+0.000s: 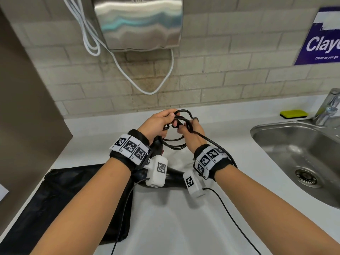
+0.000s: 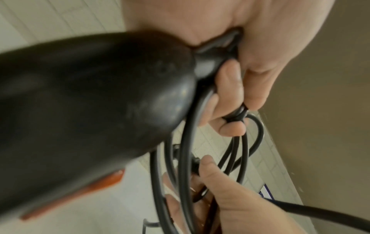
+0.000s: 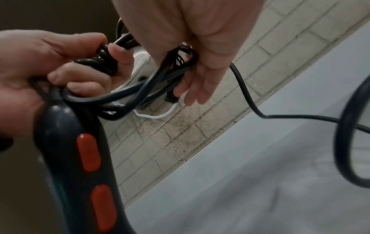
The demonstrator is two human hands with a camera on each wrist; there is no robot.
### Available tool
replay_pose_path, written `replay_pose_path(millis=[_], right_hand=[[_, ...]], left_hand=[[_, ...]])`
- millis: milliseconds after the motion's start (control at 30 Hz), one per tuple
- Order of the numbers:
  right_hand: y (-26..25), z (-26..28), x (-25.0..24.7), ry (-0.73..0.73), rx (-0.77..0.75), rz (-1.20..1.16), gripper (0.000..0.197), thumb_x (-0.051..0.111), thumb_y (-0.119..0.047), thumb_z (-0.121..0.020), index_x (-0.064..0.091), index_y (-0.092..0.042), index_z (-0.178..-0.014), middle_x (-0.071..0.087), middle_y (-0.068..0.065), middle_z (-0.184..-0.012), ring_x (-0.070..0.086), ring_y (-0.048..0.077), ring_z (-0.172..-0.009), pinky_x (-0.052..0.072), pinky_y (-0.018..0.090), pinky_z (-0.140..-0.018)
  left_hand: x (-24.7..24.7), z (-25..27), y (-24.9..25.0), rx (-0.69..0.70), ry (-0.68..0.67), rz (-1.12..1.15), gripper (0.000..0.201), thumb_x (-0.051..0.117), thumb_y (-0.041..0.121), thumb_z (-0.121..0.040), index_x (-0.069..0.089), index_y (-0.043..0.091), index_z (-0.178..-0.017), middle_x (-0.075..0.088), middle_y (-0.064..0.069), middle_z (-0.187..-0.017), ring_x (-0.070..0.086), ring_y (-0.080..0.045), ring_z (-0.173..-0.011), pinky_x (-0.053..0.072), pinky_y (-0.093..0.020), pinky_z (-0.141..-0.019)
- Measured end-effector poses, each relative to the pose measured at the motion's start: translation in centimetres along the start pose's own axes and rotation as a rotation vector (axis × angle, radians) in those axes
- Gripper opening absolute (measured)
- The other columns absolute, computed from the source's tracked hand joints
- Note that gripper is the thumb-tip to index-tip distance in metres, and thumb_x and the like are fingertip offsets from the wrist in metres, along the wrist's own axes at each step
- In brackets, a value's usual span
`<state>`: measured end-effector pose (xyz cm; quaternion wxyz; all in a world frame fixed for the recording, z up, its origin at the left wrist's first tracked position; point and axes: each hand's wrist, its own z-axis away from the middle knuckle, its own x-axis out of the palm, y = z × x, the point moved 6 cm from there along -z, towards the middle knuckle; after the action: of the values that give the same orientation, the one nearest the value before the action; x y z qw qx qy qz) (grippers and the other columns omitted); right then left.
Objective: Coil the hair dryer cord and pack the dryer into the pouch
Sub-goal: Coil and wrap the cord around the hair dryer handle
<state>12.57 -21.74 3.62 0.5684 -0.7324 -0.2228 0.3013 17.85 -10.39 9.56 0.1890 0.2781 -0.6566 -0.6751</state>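
Observation:
The black hair dryer (image 1: 173, 176) with orange buttons hangs over the white counter, its handle (image 3: 76, 158) upright under my left wrist. My left hand (image 1: 166, 118) grips the looped black cord (image 1: 174, 143) just above the handle's end. My right hand (image 1: 185, 127), close beside it, holds the other side of the loops, with the thumb (image 2: 208, 167) pressed over several strands. A free length of cord (image 3: 246, 95) trails away past my right wrist. The black pouch (image 1: 64, 196) lies flat on the counter at the lower left, under my left forearm.
A steel sink (image 1: 276, 137) with a faucet (image 1: 329, 105) and a yellow sponge (image 1: 293, 114) is at the right. A metal hand dryer (image 1: 139, 23) with a drooping white cable (image 1: 150, 92) hangs on the tiled wall ahead. A brown partition (image 1: 22, 107) stands at the left.

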Motion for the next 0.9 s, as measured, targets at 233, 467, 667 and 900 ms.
replay_pose_path(millis=[233,467,667,900], right_hand=[[-0.6,-1.0,0.5,-0.031,-0.214,0.014,0.039,0.039,0.006,-0.089,0.051,-0.011,-0.121,0.061,0.001,-0.105,0.060,0.011,-0.093,0.047,0.022,-0.093],[-0.8,-0.6,0.0,-0.114,-0.276,0.162,0.010,0.046,-0.020,-0.094,0.051,-0.012,-0.097,0.055,0.001,-0.072,0.055,0.016,-0.067,0.048,0.032,-0.068],[3.1,0.2,-2.3,-0.185,-0.209,0.578,0.047,0.044,-0.043,-0.091,0.043,-0.003,-0.116,0.057,0.002,-0.091,0.056,0.019,-0.081,0.045,0.031,-0.073],[10.3,-1.2,-8.0,-0.089,0.399,0.897,0.024,0.032,-0.014,-0.097,0.049,-0.004,-0.111,0.052,0.021,-0.127,0.051,0.033,-0.117,0.040,0.036,-0.093]], left_hand=[[-0.6,-0.7,-0.4,0.016,0.043,-0.070,0.027,0.037,0.017,-0.101,0.056,0.013,-0.121,0.053,0.000,-0.077,0.031,-0.002,-0.034,0.037,-0.015,-0.043],[-0.9,-1.1,-0.6,0.051,0.093,-0.048,0.027,0.035,0.017,-0.102,0.055,0.019,-0.121,0.049,0.001,-0.073,0.026,-0.004,-0.034,0.032,-0.016,-0.040],[-1.7,-1.4,-0.9,0.098,0.233,0.014,0.029,0.036,0.018,-0.102,0.056,0.021,-0.122,0.047,0.001,-0.074,0.025,-0.004,-0.033,0.030,-0.018,-0.039],[-1.5,-1.4,-1.1,0.084,0.208,0.007,0.029,0.037,0.020,-0.101,0.053,0.021,-0.125,0.049,0.001,-0.076,0.025,-0.005,-0.033,0.032,-0.018,-0.039]])
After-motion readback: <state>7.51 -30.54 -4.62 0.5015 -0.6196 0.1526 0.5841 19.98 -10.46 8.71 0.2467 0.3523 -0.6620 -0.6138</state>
